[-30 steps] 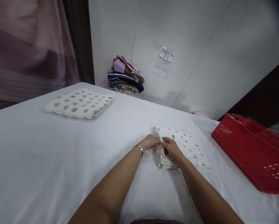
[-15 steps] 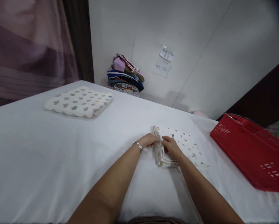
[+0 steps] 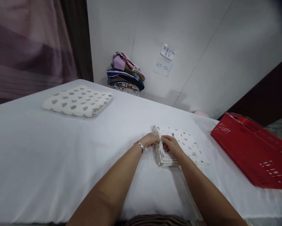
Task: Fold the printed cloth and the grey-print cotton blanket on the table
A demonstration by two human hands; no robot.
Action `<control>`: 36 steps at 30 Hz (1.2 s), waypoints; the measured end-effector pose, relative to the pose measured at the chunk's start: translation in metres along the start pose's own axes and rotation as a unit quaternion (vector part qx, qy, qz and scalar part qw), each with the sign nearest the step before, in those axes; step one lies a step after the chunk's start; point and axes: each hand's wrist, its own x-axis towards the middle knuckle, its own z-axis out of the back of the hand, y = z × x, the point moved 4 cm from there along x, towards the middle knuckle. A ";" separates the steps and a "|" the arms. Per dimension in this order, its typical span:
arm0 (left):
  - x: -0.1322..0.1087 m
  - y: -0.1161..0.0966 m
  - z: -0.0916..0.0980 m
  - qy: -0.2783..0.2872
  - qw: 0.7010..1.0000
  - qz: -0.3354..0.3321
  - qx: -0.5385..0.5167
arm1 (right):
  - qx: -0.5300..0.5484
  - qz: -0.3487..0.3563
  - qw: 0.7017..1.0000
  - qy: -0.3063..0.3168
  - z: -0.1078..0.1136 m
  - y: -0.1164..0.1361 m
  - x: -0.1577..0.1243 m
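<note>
A white cloth with small printed motifs (image 3: 188, 142) lies partly folded on the white-covered table, its left side in raised, stacked layers. My left hand (image 3: 150, 140), a silver bracelet at its wrist, is closed on the left edge of those layers. From the other side, my right hand (image 3: 172, 146) pinches the same fold, fingers bent against the cloth. The two hands are close together, with the layered edge between them. Some fingertips are hidden by the fabric.
A folded white cloth with grey mushroom prints (image 3: 79, 101) rests at the table's far left. On the right stands a red plastic basket (image 3: 246, 147). Behind the table, a pile of folded fabrics (image 3: 126, 75) leans near the wall, which bears paper signs (image 3: 163, 67).
Both hands stay on the cloth's folded edge, with the right fingers shifted slightly along it. The whole view has moved a little.
</note>
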 end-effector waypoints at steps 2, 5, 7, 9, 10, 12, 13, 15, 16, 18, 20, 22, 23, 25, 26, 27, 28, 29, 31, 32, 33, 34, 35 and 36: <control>-0.001 0.000 -0.001 0.009 1.000 -0.007 0.017 | 0.000 -0.011 1.000 -0.008 0.000 -0.002 0.003; -0.005 0.000 -0.005 0.035 0.998 -0.018 0.039 | 0.006 -0.010 1.000 0.009 0.000 -0.003 0.005; -0.009 0.000 -0.008 0.052 0.997 -0.021 0.047 | 0.012 -0.003 0.999 0.029 0.001 -0.003 0.004; -0.013 0.001 -0.010 0.066 0.996 -0.024 0.050 | 0.022 0.000 0.999 0.043 0.001 -0.002 0.003; -0.016 0.001 -0.011 0.073 0.996 -0.025 0.050 | 0.025 0.000 0.999 0.046 0.002 -0.001 0.002; -0.020 0.001 -0.013 0.082 0.995 -0.028 0.049 | 0.028 -0.002 0.998 0.049 0.002 -0.001 0.001; -0.022 0.002 -0.014 0.084 0.995 -0.028 0.049 | 0.029 -0.001 0.998 0.050 0.002 0.000 0.000; -0.024 0.003 -0.016 0.079 0.995 -0.027 0.051 | 0.030 0.000 0.998 0.051 0.001 0.000 0.000; -0.025 0.003 -0.017 0.073 0.996 -0.026 0.052 | 0.030 0.000 0.998 0.050 0.001 0.000 0.000; -0.027 0.003 -0.019 0.056 0.997 -0.024 0.052 | 0.028 0.004 0.998 0.047 0.001 0.000 0.000; -0.030 0.002 -0.021 0.036 0.998 -0.020 0.051 | 0.029 0.009 0.998 0.050 0.001 0.000 0.000; -0.034 0.002 -0.022 0.016 0.999 -0.013 0.049 | 0.033 0.022 0.998 0.046 0.004 -0.001 0.000; -0.036 0.001 -0.022 0.007 0.999 -0.008 0.049 | 0.027 0.034 0.999 0.034 0.007 -0.002 -0.001; -0.039 0.002 -0.022 -0.006 0.999 0.002 0.052 | -0.031 0.084 0.996 -0.019 0.019 -0.004 -0.003; -0.041 0.002 -0.022 -0.011 0.998 0.006 0.055 | -0.083 0.123 0.988 -0.051 0.026 -0.004 -0.004; -0.042 0.003 -0.022 -0.014 0.998 0.009 0.059 | -0.144 0.168 0.972 -0.078 0.034 -0.005 -0.006; -0.042 0.004 -0.023 -0.015 0.998 0.011 0.063 | -0.203 0.212 0.951 -0.098 0.041 -0.005 -0.009; -0.042 0.005 -0.023 -0.014 0.998 0.011 0.067 | -0.255 0.249 0.928 -0.113 0.050 -0.007 -0.011; -0.042 0.008 -0.024 -0.006 0.997 0.006 0.072 | -0.335 0.281 0.889 -0.134 0.069 -0.012 -0.012; -0.042 0.010 -0.025 -0.001 0.997 0.000 0.072 | -0.370 0.275 0.876 -0.146 0.080 -0.017 -0.010; -0.042 0.011 -0.026 0.004 0.997 -0.005 0.073 | -0.405 0.254 0.864 -0.156 0.091 -0.022 -0.008; -0.042 0.012 -0.026 0.007 0.997 -0.010 0.074 | -0.442 0.217 0.855 -0.162 0.103 -0.029 -0.006; -0.042 0.013 -0.027 0.009 0.997 -0.013 0.075 | -0.476 0.171 0.848 -0.161 0.113 -0.038 -0.002; -0.042 0.014 -0.027 0.010 0.997 -0.014 0.076 | -0.501 0.122 0.842 -0.157 0.123 -0.046 0.000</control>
